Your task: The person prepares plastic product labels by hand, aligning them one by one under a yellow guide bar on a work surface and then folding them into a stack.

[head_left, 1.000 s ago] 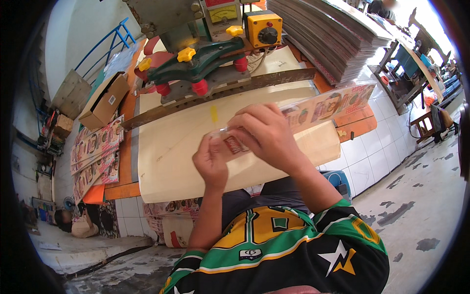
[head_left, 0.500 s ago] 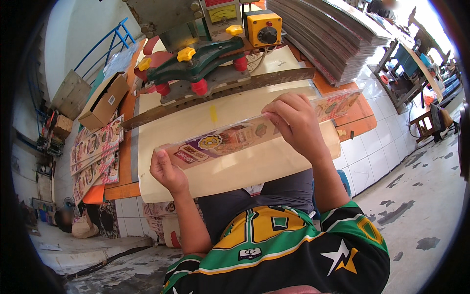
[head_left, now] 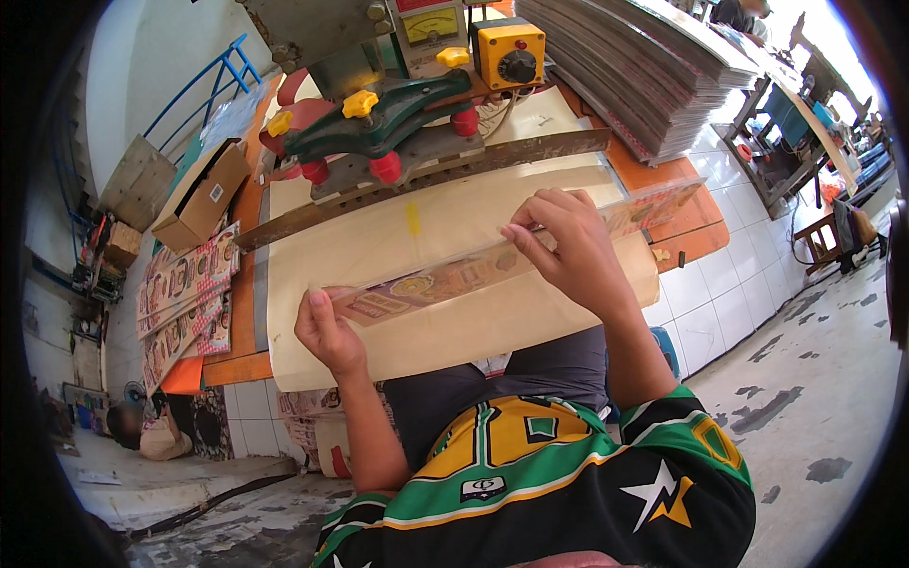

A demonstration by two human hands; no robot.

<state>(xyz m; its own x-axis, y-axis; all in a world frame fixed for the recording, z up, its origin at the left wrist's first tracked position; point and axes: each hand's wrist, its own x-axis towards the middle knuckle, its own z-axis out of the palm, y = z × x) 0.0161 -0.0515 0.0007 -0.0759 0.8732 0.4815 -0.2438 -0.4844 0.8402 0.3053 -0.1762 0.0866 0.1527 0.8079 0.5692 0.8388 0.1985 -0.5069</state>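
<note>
The left hand [head_left: 330, 333], pinched closed on the left end, and the right hand [head_left: 570, 244], thumb and curled fingers at its far edge, hold a long, shiny, multicoloured printed strip [head_left: 436, 284] above the broad cream sheet [head_left: 426, 346], nearer than the dark-green metal clamp bar [head_left: 379, 137].

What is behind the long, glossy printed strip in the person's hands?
A flat, cream-coloured sheet shows above and below the strip, lying on an orange table. The patch directly behind the strip is covered, so whether anything lies there cannot be seen.
</note>
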